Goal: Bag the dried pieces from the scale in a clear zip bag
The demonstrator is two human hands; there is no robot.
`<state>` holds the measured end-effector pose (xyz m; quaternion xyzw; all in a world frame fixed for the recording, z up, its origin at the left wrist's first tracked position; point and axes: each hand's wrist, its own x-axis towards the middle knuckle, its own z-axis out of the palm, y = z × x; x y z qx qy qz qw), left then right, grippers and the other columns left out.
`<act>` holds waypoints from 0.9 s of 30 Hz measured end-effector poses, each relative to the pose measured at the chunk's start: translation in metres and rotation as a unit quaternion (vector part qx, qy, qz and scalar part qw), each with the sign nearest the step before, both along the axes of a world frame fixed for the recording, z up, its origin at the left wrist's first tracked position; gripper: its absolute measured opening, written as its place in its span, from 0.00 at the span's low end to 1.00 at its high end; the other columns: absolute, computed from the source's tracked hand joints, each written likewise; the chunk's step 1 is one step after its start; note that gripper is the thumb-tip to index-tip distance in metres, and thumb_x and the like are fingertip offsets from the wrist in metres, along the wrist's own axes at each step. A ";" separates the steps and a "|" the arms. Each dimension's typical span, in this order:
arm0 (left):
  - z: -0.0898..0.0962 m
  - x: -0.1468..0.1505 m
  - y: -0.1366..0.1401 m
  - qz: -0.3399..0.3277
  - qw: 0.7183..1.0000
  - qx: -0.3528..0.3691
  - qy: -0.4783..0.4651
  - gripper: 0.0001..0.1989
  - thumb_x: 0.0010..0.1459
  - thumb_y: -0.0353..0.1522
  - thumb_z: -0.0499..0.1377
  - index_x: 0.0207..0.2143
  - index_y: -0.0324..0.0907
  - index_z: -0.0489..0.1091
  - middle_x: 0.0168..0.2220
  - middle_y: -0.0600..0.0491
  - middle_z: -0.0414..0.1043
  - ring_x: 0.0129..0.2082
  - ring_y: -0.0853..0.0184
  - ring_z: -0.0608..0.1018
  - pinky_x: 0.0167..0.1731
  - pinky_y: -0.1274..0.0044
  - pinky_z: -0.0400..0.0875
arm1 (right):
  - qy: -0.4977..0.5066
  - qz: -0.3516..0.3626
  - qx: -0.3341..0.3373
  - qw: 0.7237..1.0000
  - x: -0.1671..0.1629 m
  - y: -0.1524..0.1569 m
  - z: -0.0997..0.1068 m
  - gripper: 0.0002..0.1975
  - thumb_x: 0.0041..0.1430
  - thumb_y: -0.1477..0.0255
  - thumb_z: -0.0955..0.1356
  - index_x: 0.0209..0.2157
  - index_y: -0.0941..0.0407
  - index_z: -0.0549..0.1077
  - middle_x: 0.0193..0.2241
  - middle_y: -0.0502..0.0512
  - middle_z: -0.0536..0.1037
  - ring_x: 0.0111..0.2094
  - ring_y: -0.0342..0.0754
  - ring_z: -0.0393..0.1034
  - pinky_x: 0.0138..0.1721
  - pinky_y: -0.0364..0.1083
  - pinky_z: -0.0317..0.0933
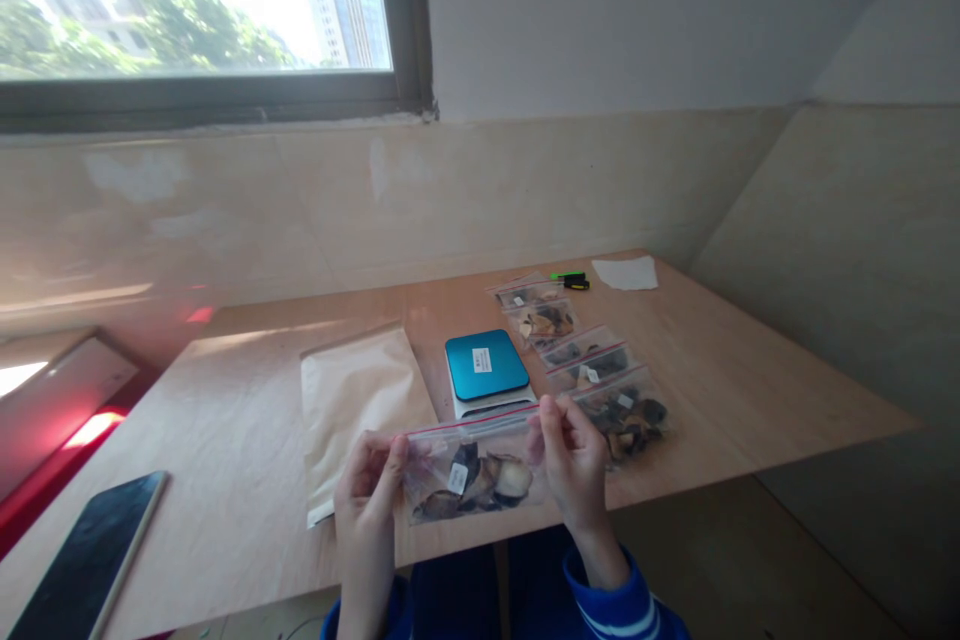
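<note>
Both hands hold a clear zip bag with a red seal strip and dark dried slices inside, raised just above the front edge of the wooden table. My left hand pinches its left top corner. My right hand pinches the right end of the seal. Behind the bag sits a small scale with a blue top.
A row of several filled zip bags lies right of the scale. A tan paper envelope lies to the left. A dark phone rests at the front left. Green and black pens and white paper lie at the far edge.
</note>
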<state>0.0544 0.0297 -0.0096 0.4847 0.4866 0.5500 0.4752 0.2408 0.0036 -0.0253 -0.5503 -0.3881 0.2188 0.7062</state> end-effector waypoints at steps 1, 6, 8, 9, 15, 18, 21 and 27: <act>0.001 0.000 0.000 0.003 1.000 -0.002 -0.001 0.18 0.51 0.46 0.64 0.24 0.40 0.69 0.22 0.55 0.69 0.25 0.68 0.74 0.26 0.80 0.69 | -0.001 -0.003 0.001 1.000 0.000 0.000 0.000 0.21 0.62 0.58 0.65 0.21 0.55 0.65 0.13 0.45 0.67 0.14 0.39 0.63 0.17 0.37 0.59; 0.003 0.004 0.004 -0.014 1.000 0.005 -0.005 0.19 0.50 0.46 0.65 0.23 0.40 0.68 0.21 0.56 0.69 0.24 0.71 0.72 0.26 0.82 0.69 | 0.012 -0.013 0.022 1.000 0.002 0.001 -0.001 0.21 0.63 0.56 0.64 0.22 0.56 0.66 0.13 0.45 0.69 0.14 0.39 0.63 0.18 0.37 0.59; 0.003 0.004 0.004 -0.021 1.000 0.006 -0.010 0.19 0.51 0.46 0.64 0.24 0.40 0.68 0.22 0.56 0.69 0.25 0.71 0.71 0.26 0.83 0.68 | 0.001 -0.003 0.023 1.000 0.003 0.001 0.000 0.21 0.63 0.56 0.64 0.23 0.56 0.68 0.14 0.46 0.71 0.15 0.39 0.64 0.18 0.37 0.60; 0.003 0.004 0.004 -0.020 1.000 0.006 -0.011 0.18 0.52 0.46 0.64 0.24 0.40 0.68 0.23 0.56 0.69 0.25 0.71 0.71 0.26 0.83 0.68 | -0.008 0.003 0.023 1.000 0.003 0.001 0.001 0.21 0.63 0.56 0.63 0.23 0.56 0.68 0.15 0.47 0.71 0.15 0.39 0.64 0.18 0.37 0.60; 0.004 0.002 0.002 -0.009 1.000 0.008 -0.008 0.17 0.53 0.45 0.63 0.26 0.40 0.69 0.23 0.57 0.68 0.25 0.71 0.71 0.26 0.83 0.69 | -0.033 0.002 0.006 0.999 0.005 0.000 -0.001 0.22 0.63 0.55 0.64 0.21 0.56 0.68 0.15 0.48 0.72 0.15 0.39 0.65 0.18 0.37 0.61; 0.006 0.002 0.001 -0.017 1.000 0.018 0.002 0.17 0.53 0.45 0.63 0.26 0.40 0.69 0.23 0.56 0.69 0.25 0.71 0.72 0.26 0.82 0.70 | -0.016 -0.008 -0.009 1.000 0.005 0.000 -0.004 0.22 0.62 0.55 0.65 0.21 0.56 0.67 0.15 0.48 0.71 0.16 0.40 0.65 0.17 0.37 0.61; 0.009 0.003 0.000 -0.007 1.000 0.030 0.007 0.16 0.53 0.45 0.63 0.26 0.40 0.70 0.23 0.55 0.71 0.24 0.69 0.74 0.26 0.81 0.71 | -0.007 -0.011 -0.014 1.000 0.003 0.000 -0.004 0.22 0.61 0.54 0.65 0.22 0.55 0.66 0.15 0.47 0.70 0.16 0.40 0.65 0.17 0.37 0.60; 0.001 0.003 -0.002 0.016 0.999 0.035 -0.022 0.14 0.54 0.43 0.63 0.29 0.41 0.71 0.24 0.56 0.71 0.24 0.70 0.74 0.26 0.81 0.72 | 0.010 -0.016 -0.010 1.000 -0.003 -0.001 0.000 0.23 0.61 0.53 0.64 0.20 0.55 0.64 0.13 0.46 0.68 0.14 0.40 0.64 0.16 0.37 0.60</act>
